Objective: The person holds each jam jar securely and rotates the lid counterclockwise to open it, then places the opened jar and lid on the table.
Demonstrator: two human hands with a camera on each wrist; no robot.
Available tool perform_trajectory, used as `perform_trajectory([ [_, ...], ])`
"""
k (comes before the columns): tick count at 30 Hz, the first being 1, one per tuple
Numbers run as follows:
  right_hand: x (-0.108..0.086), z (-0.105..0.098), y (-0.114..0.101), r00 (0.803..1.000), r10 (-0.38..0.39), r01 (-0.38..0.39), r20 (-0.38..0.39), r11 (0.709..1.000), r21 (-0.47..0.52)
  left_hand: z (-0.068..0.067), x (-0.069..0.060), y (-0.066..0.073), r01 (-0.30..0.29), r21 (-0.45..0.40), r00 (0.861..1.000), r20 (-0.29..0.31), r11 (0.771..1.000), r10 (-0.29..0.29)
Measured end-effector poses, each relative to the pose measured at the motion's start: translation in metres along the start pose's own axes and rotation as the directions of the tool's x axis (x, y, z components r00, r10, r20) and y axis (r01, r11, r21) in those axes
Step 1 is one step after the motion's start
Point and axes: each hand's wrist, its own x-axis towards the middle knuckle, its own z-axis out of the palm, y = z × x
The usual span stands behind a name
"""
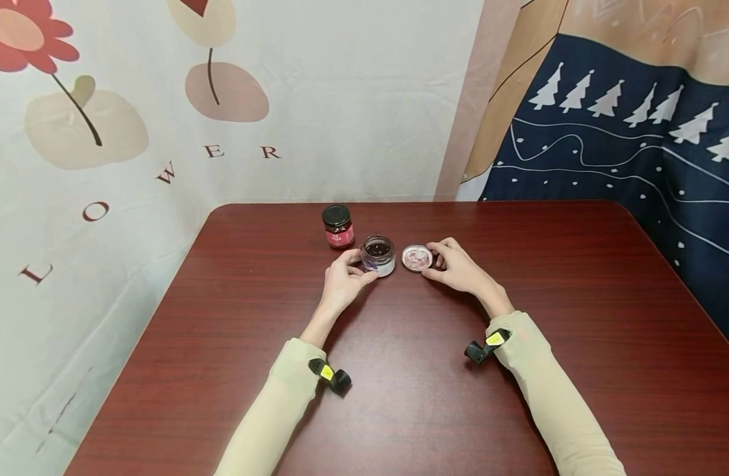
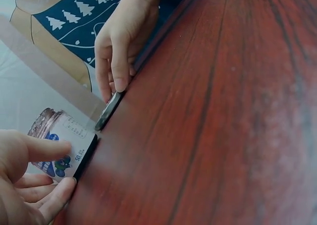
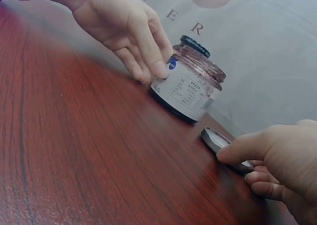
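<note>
- Two hands are at work in the head view: the left hand (image 1: 343, 284) holds an open jar (image 1: 384, 267), its thumb on the near side and its fingers curled against the left side.
- The jar stands upright on the dark red table (image 1: 400, 403), its mouth uncovered and its contents dark.
- Just to its right, the right hand (image 1: 460, 270) pinches a loose lid (image 1: 417, 258) between thumb and fingers; the inner face is turned up (pinkish smears show on it).
- Behind and left of the open jar stands a closed jar (image 1: 339, 231) with a black cap (image 1: 336, 214) and a pinkish-red label.
- Beyond the table hang a pale cloth (image 1: 364, 99) with flowers and letters, and a navy cloth (image 1: 579, 149) with white trees.
- In the left wrist view, the left hand's fingers press on the open jar from two sides, across a white label with blue berries; the loose lid appears edge-on, the right hand's fingers clamped on it.
- In the right wrist view, the loose lid is near the open jar but apart from it, and the black cap shows behind the open jar's rim.
</note>
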Motion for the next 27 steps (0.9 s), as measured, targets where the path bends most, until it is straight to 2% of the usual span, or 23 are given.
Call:
perform_trajectory([
  [6,0.000,-0.002,-0.003,1.000,0.007,-0.007,0.009,1.000,-0.003,-0.002,0.001,0.000,-0.044,-0.008,0.999,-0.011,0.999,0.044],
  [12,0.000,-0.005,-0.006,1.000,0.019,-0.019,0.000,0.999,0.032,-0.002,0.001,0.001,-0.104,0.007,0.992,-0.068,0.995,0.104],
  [21,0.000,-0.010,-0.012,0.993,-0.001,0.008,-0.122,0.998,0.057,-0.004,0.001,0.006,-0.119,-0.021,0.983,-0.143,0.993,0.115],
  [27,0.001,-0.012,-0.016,0.986,0.000,0.012,-0.165,0.997,0.073,-0.006,0.002,0.008,-0.127,-0.022,0.976,-0.182,0.992,0.121],
])
